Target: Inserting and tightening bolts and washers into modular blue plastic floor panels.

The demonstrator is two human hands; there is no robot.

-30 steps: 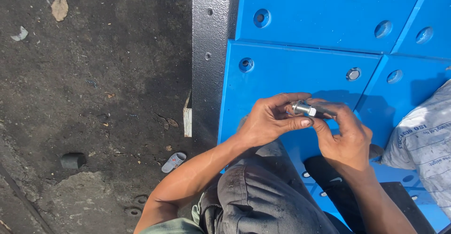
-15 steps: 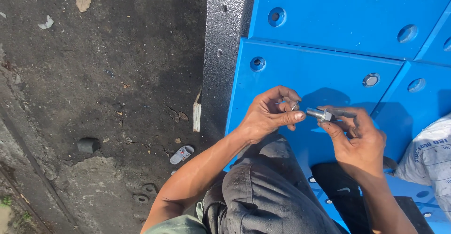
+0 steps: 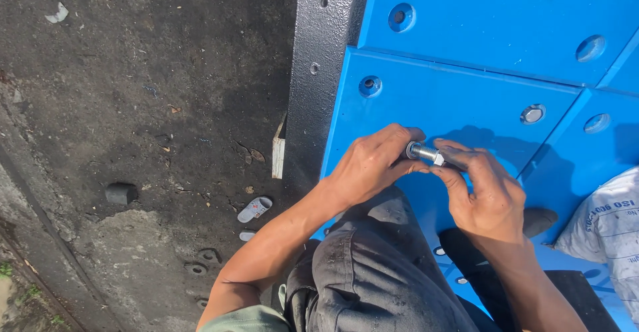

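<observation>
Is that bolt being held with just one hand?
No, both hands grip it: the left hand and right hand pinch the silver bolt between their fingers.

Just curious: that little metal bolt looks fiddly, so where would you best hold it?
Probably by its two ends, as here: the bolt lies level, so the left hand pinches the washer end from the left and the right hand takes the other end.

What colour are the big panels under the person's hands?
Bright blue: the panels, dotted with round recessed holes, show best in the head view, beside a black speckled metal edge.

Harsh sunlight, crisp shadows, sharp focus
</observation>
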